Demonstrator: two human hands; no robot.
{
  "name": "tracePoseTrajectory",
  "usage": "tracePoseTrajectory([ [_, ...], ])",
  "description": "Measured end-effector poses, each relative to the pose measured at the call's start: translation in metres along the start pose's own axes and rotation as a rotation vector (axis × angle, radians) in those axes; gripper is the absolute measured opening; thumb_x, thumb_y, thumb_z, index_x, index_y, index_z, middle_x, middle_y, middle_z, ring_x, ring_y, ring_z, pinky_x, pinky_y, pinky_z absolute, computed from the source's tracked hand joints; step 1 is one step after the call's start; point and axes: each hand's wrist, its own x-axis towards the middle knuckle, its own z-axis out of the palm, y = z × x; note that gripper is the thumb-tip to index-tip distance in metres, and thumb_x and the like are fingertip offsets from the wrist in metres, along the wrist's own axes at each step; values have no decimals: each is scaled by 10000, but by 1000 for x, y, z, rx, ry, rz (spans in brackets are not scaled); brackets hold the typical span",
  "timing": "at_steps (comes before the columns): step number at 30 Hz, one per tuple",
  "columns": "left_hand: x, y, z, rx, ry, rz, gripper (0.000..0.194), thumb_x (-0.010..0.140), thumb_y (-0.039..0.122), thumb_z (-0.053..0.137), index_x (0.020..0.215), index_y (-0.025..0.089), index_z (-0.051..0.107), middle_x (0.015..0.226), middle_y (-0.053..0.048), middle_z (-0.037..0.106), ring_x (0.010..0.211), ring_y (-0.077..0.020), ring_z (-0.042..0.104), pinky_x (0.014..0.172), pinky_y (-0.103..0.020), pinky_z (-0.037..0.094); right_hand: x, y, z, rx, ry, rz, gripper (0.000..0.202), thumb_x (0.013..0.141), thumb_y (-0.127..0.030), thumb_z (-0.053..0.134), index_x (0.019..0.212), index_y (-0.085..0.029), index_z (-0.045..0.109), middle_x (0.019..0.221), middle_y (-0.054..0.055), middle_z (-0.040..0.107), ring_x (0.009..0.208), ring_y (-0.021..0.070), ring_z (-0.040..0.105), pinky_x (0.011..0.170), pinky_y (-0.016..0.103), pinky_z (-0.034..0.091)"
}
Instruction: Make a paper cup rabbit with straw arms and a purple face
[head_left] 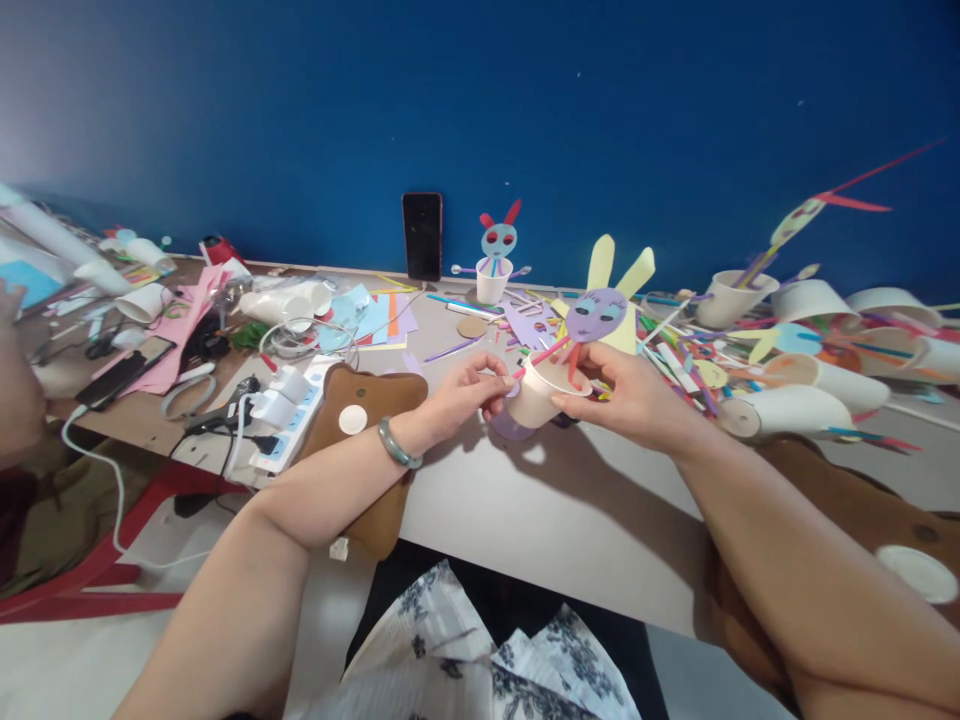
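A white paper cup [544, 395] is held over the table's near part. A purple paper face [596, 315] with drawn eyes and pale yellow ears rises above it. My right hand [626, 390] grips the cup's right side, thumb at the rim. At the cup's left side, the fingers of my left hand [480, 385] are pinched at the end of a thin pink stick [551, 352] that slants out over the rim. Beneath the cup lies a purple round piece [514, 428], partly covered. What lies under my left fingertips is largely hidden.
Behind stands a finished-looking cup puppet [493, 282] beside a phone [423, 235] leaning on the blue wall. Several cups [787, 410] and coloured sticks crowd the right. A power strip [296, 415] and brown cushion [375, 490] lie left. Another person's arm [15, 380] shows far left.
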Motion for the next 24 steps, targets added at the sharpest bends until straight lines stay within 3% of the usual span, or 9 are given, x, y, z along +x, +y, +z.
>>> tracePoseTrajectory([
  [5, 1, -1, 0, -39, -32, -4, 526, 756, 625, 769, 900, 184, 522, 734, 8, 653, 567, -79, 574, 590, -243, 464, 2, 6, -5, -19, 52, -16, 428, 726, -451, 800, 1069, -223, 681, 1067, 77, 763, 944, 300, 723, 772, 415, 597],
  [9, 1, 0, 0, -114, -2, 28, 610, 739, 738, 729, 941, 213, 492, 846, 12, 629, 620, -96, 600, 633, -271, 470, 5, 10, -7, 42, 75, -56, 468, 710, -483, 828, 1091, -242, 703, 1058, 75, 771, 937, 301, 729, 839, 451, 601],
  [13, -1, 1, -3, -147, -96, 81, 622, 764, 811, 648, 939, 222, 554, 827, 9, 595, 650, -119, 584, 666, -297, 460, 7, 5, -8, 149, 39, -14, 520, 655, -579, 865, 1031, -251, 718, 1020, 81, 774, 975, 310, 733, 878, 461, 606],
  [17, -3, 2, -4, -122, -248, 33, 698, 762, 887, 556, 815, 196, 639, 757, -24, 587, 675, -147, 539, 678, -316, 449, 5, -2, -10, 207, -71, 22, 528, 691, -670, 814, 966, -230, 717, 999, 87, 768, 980, 295, 730, 811, 397, 610],
  [20, -5, 5, 0, -94, -250, 8, 731, 694, 924, 579, 693, 194, 621, 700, -21, 559, 659, -148, 495, 680, -322, 445, 5, 0, -11, 174, -135, 36, 537, 736, -712, 759, 964, -226, 725, 1011, 85, 767, 935, 281, 730, 754, 371, 599],
  [22, -6, 6, 3, -90, -223, 18, 733, 682, 929, 583, 652, 197, 593, 662, -13, 535, 660, -150, 493, 705, -326, 451, 4, 3, -12, 90, -89, 48, 563, 730, -726, 750, 987, -226, 735, 1015, 90, 770, 905, 294, 728, 748, 403, 594],
  [24, -6, 7, 6, -97, -182, 40, 719, 694, 917, 590, 649, 199, 573, 660, -9, 530, 674, -153, 506, 734, -330, 460, 2, 3, -13, -71, 82, 35, 570, 705, -729, 763, 974, -226, 740, 998, 106, 771, 883, 326, 720, 764, 469, 582],
])
